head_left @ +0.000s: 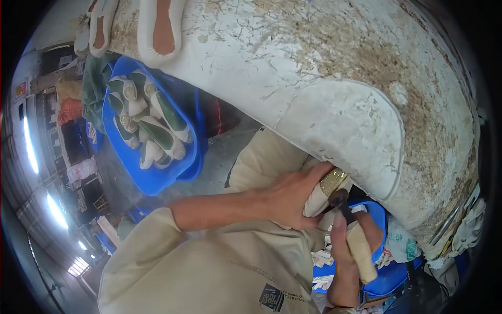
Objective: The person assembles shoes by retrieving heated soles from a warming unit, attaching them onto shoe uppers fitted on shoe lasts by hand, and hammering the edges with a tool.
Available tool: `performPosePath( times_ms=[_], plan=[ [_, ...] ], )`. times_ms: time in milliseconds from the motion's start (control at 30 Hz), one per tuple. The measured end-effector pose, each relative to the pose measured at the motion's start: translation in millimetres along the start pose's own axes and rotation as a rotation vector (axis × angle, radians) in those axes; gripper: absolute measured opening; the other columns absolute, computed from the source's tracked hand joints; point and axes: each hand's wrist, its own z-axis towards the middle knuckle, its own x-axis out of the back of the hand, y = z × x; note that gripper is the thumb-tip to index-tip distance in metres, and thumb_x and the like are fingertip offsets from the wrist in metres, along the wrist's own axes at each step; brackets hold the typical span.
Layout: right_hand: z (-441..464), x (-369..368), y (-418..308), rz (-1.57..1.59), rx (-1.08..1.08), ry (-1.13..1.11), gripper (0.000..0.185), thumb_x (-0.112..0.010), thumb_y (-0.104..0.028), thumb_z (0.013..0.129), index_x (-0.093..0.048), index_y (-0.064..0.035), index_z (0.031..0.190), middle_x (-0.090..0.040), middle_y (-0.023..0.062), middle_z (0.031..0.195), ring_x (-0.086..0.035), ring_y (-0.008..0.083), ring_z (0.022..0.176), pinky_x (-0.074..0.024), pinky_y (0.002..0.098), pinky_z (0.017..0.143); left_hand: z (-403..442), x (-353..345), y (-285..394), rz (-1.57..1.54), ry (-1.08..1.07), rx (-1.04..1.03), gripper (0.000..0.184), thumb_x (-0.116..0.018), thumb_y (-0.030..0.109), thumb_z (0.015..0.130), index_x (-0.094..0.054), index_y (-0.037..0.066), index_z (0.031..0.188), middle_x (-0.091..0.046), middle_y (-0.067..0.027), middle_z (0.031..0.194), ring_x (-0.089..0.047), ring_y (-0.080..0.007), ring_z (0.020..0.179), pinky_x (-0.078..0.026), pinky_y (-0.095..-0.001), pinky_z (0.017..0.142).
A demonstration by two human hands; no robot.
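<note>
Gold glitter covers one end of a pale shoe [331,182] gripped in the person's left hand [295,196], thumb along the upper side and fingers curled beneath. The right hand [346,243] is closed around a dark-headed tool [362,256] with a light wooden handle; its rounded head is right beside the shoe — whether the two touch is unclear. Both hands work above the lap, just below the edge of a large, curving white surface [225,63], cracked and stained with brown residue. A smooth-edged, rounded pale sheet [345,131] lies on that surface, close to the shoe. Farther out, below the right side of the surface, a blue container [379,212] shows partly behind the right hand, with white pieces beside it and a clear plastic bag [401,243] near it. Off to the left stands a blue basket [149,183] heaped with pale, green-lined shoes [162,131], some with glittery ends. At the top edge of the view, pale pieces with brown centres [163,29] lie on the surface — long and narrow, partly cut off.
</note>
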Motion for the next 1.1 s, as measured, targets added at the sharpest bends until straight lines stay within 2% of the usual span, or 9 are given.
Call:
performPosePath(
  times_ms=[33,67,133,233,333,500,600,1067,1100],
  plan=[
    [5.9,3.3,-1.2,-0.274,0.064,-0.065,0.036,-0.077,-0.034,0.078,-0.06,-0.0053,0.067,-0.058,0.0105,0.056,-0.056,0.0294,0.045,-0.0454,0.0371,0.047,-0.8,-1.9,-1.2,-0.035,0.0,0.031,0.091,-0.08,0.017,0.068,-0.028,0.0,0.14,-0.065,-0.0241,0.106,-0.067,-0.0427,0.093,-0.054,-0.0444,0.079],
    [10.5,0.6,-6.7,-0.075,-0.174,-0.036,0.035,-0.077,-0.028,0.081,-0.055,-0.0032,0.069,-0.054,0.0123,0.058,-0.053,0.0264,0.05,-0.043,0.041,0.051,-1.1,-3.8,-1.8,-0.067,0.006,0.058,0.092,-0.079,0.018,0.067,-0.027,0.001,0.141,-0.063,-0.0259,0.107,-0.065,-0.0447,0.095,-0.053,-0.0462,0.08],
    [24.5,0.5,-10.9,-0.068,0.043,0.058,0.03,-0.077,-0.022,0.083,-0.059,-0.006,0.066,-0.058,0.0057,0.059,-0.051,0.0144,0.048,-0.0442,0.0336,0.048,-1.0,-4.8,-0.9,-0.072,0.029,0.051,0.094,-0.079,0.02,0.066,-0.027,0.0,0.142,-0.062,-0.0281,0.108,-0.063,-0.0468,0.098,-0.052,-0.0481,0.082],
    [25.6,-7.4,1.8,0.53,-0.397,0.203,0.026,-0.075,-0.018,0.088,-0.059,-0.0053,0.072,-0.052,-0.0043,0.058,-0.044,0.0083,0.049,-0.0368,0.0274,0.046,-7.3,-12.3,4.3,0.02,0.117,-0.042,0.091,-0.08,0.028,0.072,-0.028,-0.004,0.139,-0.063,-0.0293,0.11,-0.064,-0.0465,0.098,-0.052,-0.0485,0.084],
    [-6.0,-0.9,-0.8,0.659,-0.473,0.26,0.028,-0.069,-0.021,0.093,-0.055,-0.0115,0.071,-0.042,-0.0054,0.055,-0.039,0.0036,0.047,-0.0264,0.0225,0.045,-10.4,-14.4,-2.4,0.063,0.16,-0.079,0.088,-0.077,0.037,0.08,-0.029,-0.002,0.142,-0.064,-0.0285,0.106,-0.066,-0.0447,0.099,-0.051,-0.0453,0.087],
    [-101.5,-15.7,39.8,0.328,-0.155,0.283,0.024,-0.07,-0.022,0.09,-0.059,-0.0068,0.075,-0.048,-0.0014,0.057,-0.043,0.0086,0.048,-0.0326,0.0266,0.046,-14.9,-13.5,-6.0,0.043,0.166,-0.107,0.071,-0.049,0.052,0.098,-0.032,-0.004,0.14,-0.063,-0.0312,0.105,-0.064,-0.046,0.093,-0.049,-0.0478,0.084],
    [-132.5,-31.0,29.5,0.164,-0.051,0.166,0.024,-0.076,-0.023,0.083,-0.064,-0.0013,0.081,-0.059,0.0075,0.064,-0.054,0.0186,0.054,-0.0451,0.0325,0.054,-13.6,-14.9,-7.4,0.014,0.198,-0.143,0.073,-0.05,0.056,0.098,-0.037,-0.006,0.133,-0.066,-0.03,0.096,-0.066,-0.0461,0.091,-0.051,-0.049,0.081],
    [-122.2,-60.0,18.7,-0.054,0.03,0.155,0.032,-0.076,-0.02,0.082,-0.052,-0.0041,0.069,-0.056,0.0116,0.055,-0.052,0.0279,0.044,-0.0402,0.0358,0.045,-15.8,-18.6,-9.0,0.104,0.186,-0.088,0.073,-0.05,0.055,0.098,-0.037,-0.005,0.137,-0.065,-0.0292,0.102,-0.066,-0.0445,0.095,-0.051,-0.0472,0.081],
    [-124.0,-49.7,19.1,0.151,-0.07,0.079,0.035,-0.071,-0.027,0.087,-0.054,0.0005,0.076,-0.051,0.0059,0.062,-0.046,0.0156,0.057,-0.0353,0.0323,0.053,-18.0,-21.4,-6.6,0.074,0.2,-0.077,0.074,-0.05,0.056,0.097,-0.037,-0.005,0.138,-0.065,-0.0291,0.104,-0.066,-0.0432,0.097,-0.051,-0.0465,0.082]
  ],
)
